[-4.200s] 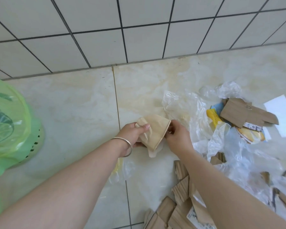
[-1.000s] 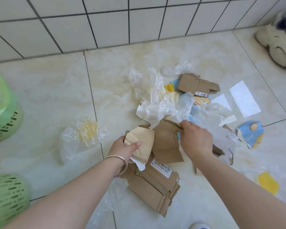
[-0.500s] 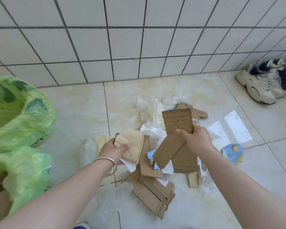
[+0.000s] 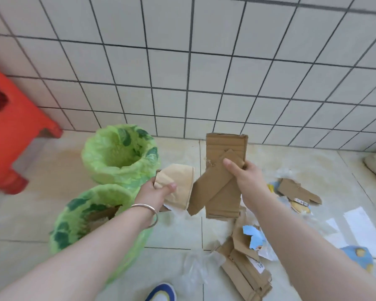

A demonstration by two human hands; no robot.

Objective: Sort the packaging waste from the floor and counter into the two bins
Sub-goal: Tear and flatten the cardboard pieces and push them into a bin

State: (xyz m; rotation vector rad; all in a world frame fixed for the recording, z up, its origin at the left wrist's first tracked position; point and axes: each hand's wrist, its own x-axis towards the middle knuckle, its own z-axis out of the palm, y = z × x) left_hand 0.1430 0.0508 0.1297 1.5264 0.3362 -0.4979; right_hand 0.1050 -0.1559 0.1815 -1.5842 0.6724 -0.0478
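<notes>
You have turned left, so the two bins now sit right in front of you; a moment ago only their edges showed. The far bin (image 4: 119, 153) looks empty inside its green bag. The near bin (image 4: 89, 216) has some brown card in it already, so I think card goes there.

Your right hand (image 4: 245, 177) has lifted the big card (image 4: 224, 172) up off the floor. It was down in the pile one second ago. Your fingers are shut tight around it, and it hangs in the air between the pile and the bins.

Your left hand (image 4: 155, 192) still pinches the tan paper (image 4: 178, 185), just as before. It is now close to the near bin, beside its rim.

The two hands are apart, each holding its own piece.

More card (image 4: 245, 272) lies by your right arm. Plastic wrap (image 4: 201, 266) and small scraps (image 4: 297, 194) still lie on the floor too. So both pieces are ready to drop, but lots of sorting is left
</notes>
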